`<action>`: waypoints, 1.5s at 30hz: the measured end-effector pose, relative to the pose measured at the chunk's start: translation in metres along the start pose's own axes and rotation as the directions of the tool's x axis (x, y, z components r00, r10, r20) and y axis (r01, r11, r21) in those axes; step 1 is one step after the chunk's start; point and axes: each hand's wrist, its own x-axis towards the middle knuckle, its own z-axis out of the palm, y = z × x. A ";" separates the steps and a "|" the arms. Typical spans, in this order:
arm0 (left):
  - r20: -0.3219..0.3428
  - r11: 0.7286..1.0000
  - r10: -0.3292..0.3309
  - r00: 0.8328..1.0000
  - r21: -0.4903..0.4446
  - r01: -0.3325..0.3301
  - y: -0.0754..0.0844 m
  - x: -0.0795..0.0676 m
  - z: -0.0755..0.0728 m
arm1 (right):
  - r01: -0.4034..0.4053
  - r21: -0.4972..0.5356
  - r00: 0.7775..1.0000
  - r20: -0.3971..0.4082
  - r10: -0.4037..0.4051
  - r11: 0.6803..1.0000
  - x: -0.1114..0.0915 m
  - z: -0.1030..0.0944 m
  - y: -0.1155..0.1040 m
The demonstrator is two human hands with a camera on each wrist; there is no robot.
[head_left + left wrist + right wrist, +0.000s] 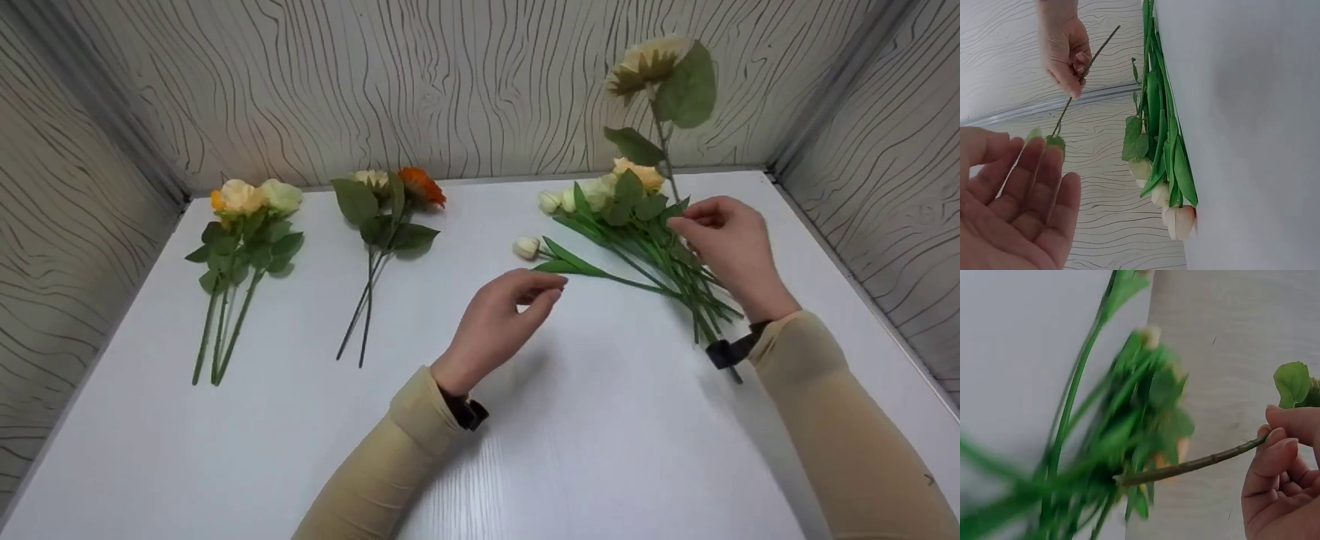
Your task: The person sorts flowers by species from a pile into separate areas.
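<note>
My right hand (739, 251) pinches the stem of a sunflower (646, 66) with pale petals and broad leaves. Its bloom rises above the table against the back wall. In the right wrist view the brown stem (1202, 465) runs from the fingertips toward the lower left. Below and beside that hand lies a bunch of white tulips (550, 201) and peach roses (637, 174), stems crossing. One white tulip (526, 247) lies apart to the left. Nearest to it hovers my left hand (502, 319), holding nothing; its fingers look loosely bent in the left wrist view.
At the table's left lie several roses (241, 199) with green stems. Between them and my left hand lies a pair of crossed stems with an orange flower (422, 187) and a cream one. Patterned panels (450, 82) enclose the white table (262, 450).
</note>
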 end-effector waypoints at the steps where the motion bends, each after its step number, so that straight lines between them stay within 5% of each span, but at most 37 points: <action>1: -0.025 0.998 -0.037 0.999 -0.059 0.036 -0.001 0.001 -0.003 | 0.014 0.046 1.000 0.027 -0.015 0.999 -0.005 0.012 -0.009; 6: -0.119 0.956 -0.176 0.977 -0.259 0.141 -0.010 0.007 -0.014 | 0.093 0.225 0.977 0.166 -0.132 0.970 -0.032 0.071 -0.042; 15: -0.241 0.926 -0.246 0.939 -0.345 0.154 -0.019 0.011 -0.026 | 0.180 0.340 0.919 0.278 -0.281 0.923 -0.063 0.136 -0.062; 24: -0.244 0.904 -0.271 0.931 -0.397 0.159 -0.016 0.012 -0.033 | 0.166 0.343 0.889 0.354 -0.291 0.925 -0.065 0.142 -0.061; 31: -0.311 0.848 -0.243 0.919 -0.528 0.045 -0.015 0.011 -0.043 | 0.154 0.241 0.761 0.589 -0.271 0.958 -0.067 0.148 -0.056; 33: -0.316 0.834 -0.249 0.915 -0.550 0.038 -0.016 0.011 -0.044 | 0.151 0.230 0.741 0.617 -0.264 0.961 -0.068 0.150 -0.057; 40: -0.242 0.822 -0.250 0.938 -0.565 0.073 -0.018 0.011 -0.039 | 0.153 0.251 0.755 0.594 -0.277 0.956 -0.070 0.151 -0.056; 45: -0.228 0.820 -0.267 0.936 -0.565 0.096 -0.019 0.010 -0.037 | 0.154 0.243 0.749 0.603 -0.273 0.958 -0.069 0.153 -0.054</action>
